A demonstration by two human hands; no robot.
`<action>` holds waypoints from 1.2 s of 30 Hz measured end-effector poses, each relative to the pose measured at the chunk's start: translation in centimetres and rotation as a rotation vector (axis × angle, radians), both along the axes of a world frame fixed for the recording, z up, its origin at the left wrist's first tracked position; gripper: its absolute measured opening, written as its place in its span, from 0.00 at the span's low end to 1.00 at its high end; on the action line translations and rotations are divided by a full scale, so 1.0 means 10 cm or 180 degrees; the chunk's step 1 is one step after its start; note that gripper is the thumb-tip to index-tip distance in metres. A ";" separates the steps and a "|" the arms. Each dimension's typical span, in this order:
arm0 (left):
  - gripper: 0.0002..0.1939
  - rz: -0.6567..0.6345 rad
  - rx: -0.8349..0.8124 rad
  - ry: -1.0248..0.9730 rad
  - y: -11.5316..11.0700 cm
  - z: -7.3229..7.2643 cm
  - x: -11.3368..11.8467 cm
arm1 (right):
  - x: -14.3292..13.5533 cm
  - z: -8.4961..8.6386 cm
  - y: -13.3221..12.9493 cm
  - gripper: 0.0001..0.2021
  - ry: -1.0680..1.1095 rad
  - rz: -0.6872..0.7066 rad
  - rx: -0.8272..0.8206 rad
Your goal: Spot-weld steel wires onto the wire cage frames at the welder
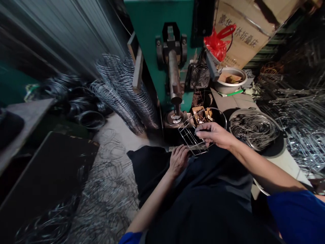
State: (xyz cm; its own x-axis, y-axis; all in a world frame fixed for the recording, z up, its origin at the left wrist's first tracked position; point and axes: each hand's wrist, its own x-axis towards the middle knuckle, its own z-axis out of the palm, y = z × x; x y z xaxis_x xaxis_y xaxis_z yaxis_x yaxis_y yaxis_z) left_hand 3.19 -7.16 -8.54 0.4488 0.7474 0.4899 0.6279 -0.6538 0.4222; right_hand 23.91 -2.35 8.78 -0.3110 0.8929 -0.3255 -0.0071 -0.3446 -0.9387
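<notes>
Head cam: the big green machine (144, 20) is pretty much the centre of everything, so I'll place stuff by that. A thick metal arm (174, 74) sticks out of its front, with a round plate (167, 119) holding some pale scraps under the arm's tip.

The wire rack (190, 137) is in front of the machine, near that plate and tilted, just above the person's lap. The left hand (179, 159) is at the rack's near-left side, fingers loosely bent and close together; can't tell if it's actually gripping the wire or just resting there. The right hand (214, 135) is over the rack's right side, fingers curled in with the thumb up against them like a pinch, but what's between the tips is too small to make out. A thin wire hoop (225, 119) curves behind that hand, and I can't tell if it's part of the rack.

Left of the machine: tall stacks of wire rings (122, 91) leaning over, plus loose wire (106, 183) all over the floor. Right of it: a black fan (200, 75), a red plastic bag (217, 44), a metal basin (244, 79) and, nearer the person, a round tray (275, 150) loaded with wire pieces (254, 130).
</notes>
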 end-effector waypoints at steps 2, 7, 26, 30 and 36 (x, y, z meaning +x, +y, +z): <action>0.11 -0.0149 0.0023 0.0043 -0.02 0.05 0.00 | 0.06 0.05 0.03 0.17 0.0209 -0.0051 -0.0196; 0.12 -0.0244 0.0071 -0.0170 -0.09 0.13 0.07 | 0.15 0.04 0.13 0.14 0.0609 -0.0127 -0.0439; 0.19 0.1020 -0.3324 -0.2673 -0.05 0.30 0.07 | 0.54 -0.32 0.15 0.12 -0.1811 -0.0089 0.1668; 0.25 0.1558 -0.3883 -0.3630 0.03 0.20 0.00 | 0.43 -0.57 -0.15 0.12 -0.2092 0.0443 0.2145; 0.25 0.1619 -0.3843 -0.4186 0.09 0.28 -0.14 | 0.23 -0.92 -0.16 0.10 -0.2524 0.0716 0.2802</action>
State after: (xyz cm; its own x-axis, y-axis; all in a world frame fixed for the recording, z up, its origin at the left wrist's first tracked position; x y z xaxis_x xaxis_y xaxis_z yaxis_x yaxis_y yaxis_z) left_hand 1.76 -6.25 -5.70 -0.0831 0.8372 -0.5406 -0.4339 0.4579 0.7759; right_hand 26.17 -4.00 -0.40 -0.4773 0.8564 0.1969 0.6558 0.4963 -0.5688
